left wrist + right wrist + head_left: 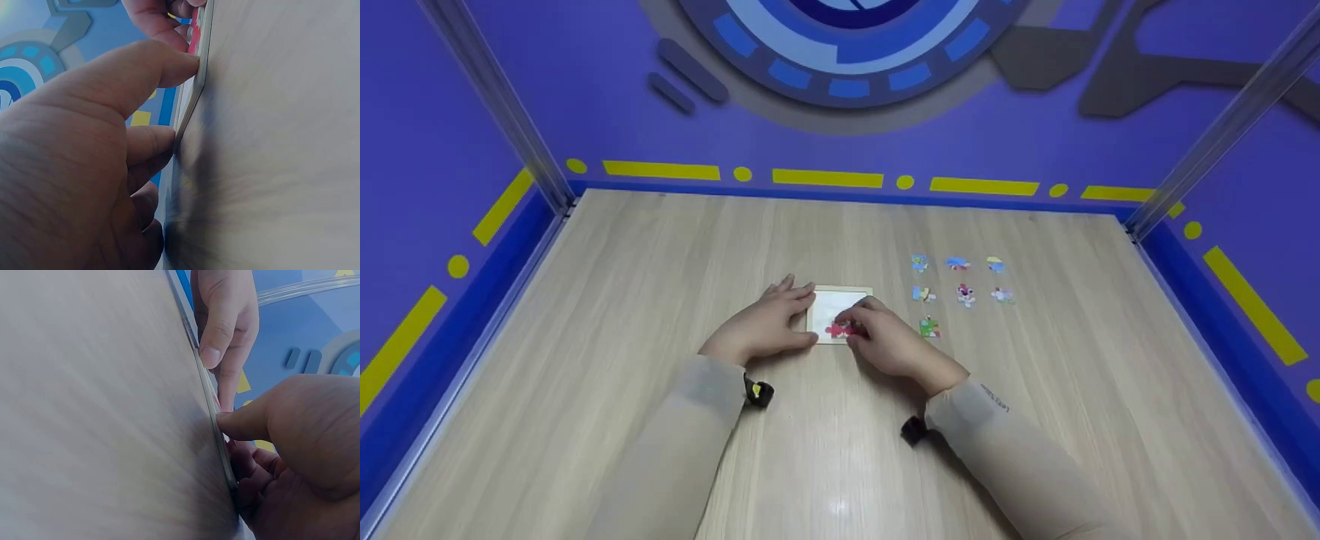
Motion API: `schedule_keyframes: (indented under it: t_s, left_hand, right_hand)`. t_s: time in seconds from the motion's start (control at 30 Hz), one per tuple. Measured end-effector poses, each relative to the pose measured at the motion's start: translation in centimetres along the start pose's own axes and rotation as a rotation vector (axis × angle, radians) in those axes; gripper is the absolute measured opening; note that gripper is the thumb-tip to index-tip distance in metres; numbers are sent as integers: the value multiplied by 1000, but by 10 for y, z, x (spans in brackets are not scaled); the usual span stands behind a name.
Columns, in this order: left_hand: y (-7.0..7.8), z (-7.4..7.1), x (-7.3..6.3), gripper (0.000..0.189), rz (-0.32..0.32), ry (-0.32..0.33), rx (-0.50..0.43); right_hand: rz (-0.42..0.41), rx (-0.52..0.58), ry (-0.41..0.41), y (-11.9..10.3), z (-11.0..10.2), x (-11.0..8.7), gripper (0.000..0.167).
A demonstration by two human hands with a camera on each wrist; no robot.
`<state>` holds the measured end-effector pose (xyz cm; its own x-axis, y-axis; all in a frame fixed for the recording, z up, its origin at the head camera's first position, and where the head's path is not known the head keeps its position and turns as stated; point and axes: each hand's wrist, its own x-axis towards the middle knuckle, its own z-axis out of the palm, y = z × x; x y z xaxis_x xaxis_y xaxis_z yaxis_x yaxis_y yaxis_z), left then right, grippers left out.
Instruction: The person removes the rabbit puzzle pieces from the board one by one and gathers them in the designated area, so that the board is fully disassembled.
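A shallow puzzle tray [827, 304] with a pale wooden rim and a white base lies on the table. My left hand [765, 322] rests at its left side, thumb at the near corner and forefinger at the far one, both touching the rim in the left wrist view. Over the tray's near right part, my right hand [889, 341] has curled fingers pinching a jigsaw piece, mostly hidden beneath them. Red jigsaw picture [835, 331] shows inside the near edge; how many pieces form it I cannot tell. In the right wrist view, the right thumb [242, 422] touches the rim.
Several loose jigsaw pieces lie in rows to the right of the tray, among them a red-and-white character piece [965, 295] and a green one [929, 328]. The wooden table [697, 240] is bordered by blue panels [840, 142] at the back and sides.
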<state>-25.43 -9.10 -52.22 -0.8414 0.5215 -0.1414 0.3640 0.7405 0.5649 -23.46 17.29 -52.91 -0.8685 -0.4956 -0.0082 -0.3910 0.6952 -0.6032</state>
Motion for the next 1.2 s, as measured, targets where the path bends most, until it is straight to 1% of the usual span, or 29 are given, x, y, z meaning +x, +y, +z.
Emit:
schedule_keyframes:
  t_s: [0.23,0.4,0.57,0.73,0.97,1.2]
  left_hand:
    - [0,0,0,88,-3,1,-8]
    - [-1,0,2,88,-2,0,-3]
    - [1,0,1,88,-2,-3,-10]
    - [0,0,0,87,6,3,-29]
    - [-2,-1,0,87,12,7,-24]
    - [0,1,0,87,0,5,-41]
  right_hand:
    - [19,-9,-13,-1,-1,0,37]
    - [24,-29,-17,-3,-7,0,38]
    - [-7,-41,-42,-4,-14,-2,37]
    - [-37,-27,-67,-5,-19,-3,37]
    - [-55,-10,-79,-7,-25,-2,37]
    - [-70,33,-82,-5,-40,-10,37]
